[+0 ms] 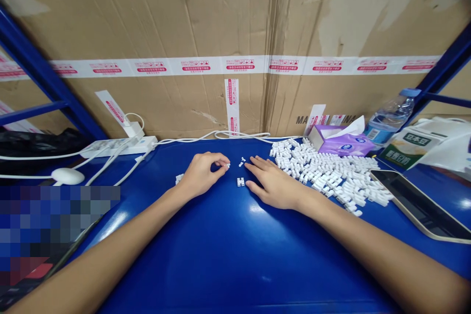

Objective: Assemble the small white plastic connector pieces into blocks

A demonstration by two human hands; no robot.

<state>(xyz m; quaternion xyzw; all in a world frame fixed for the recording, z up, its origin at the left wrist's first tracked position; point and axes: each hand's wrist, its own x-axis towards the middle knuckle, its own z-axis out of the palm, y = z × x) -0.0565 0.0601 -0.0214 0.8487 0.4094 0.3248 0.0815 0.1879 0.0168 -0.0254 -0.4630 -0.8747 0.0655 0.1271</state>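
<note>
My left hand [203,173] is pinched at thumb and forefinger around a small white plastic piece [228,165], only partly visible. Fingers spread and palm down, my right hand [274,182] rests on the blue tabletop [221,250]. Just beyond its fingertips lie a few tiny white bits [242,161]. A white piece with dark slots, like a small connector [240,182], sits between the two hands, close to the right thumb. Other white pieces [179,178] show partly behind my left wrist.
A big heap of white plastic pieces [324,169] spreads to the right, beside a phone [423,201]. Behind it stand a purple tissue pack [342,142], a water bottle [392,117] and a carton [412,142]. A power strip [121,147] with white cables lies back left, before cardboard [165,24].
</note>
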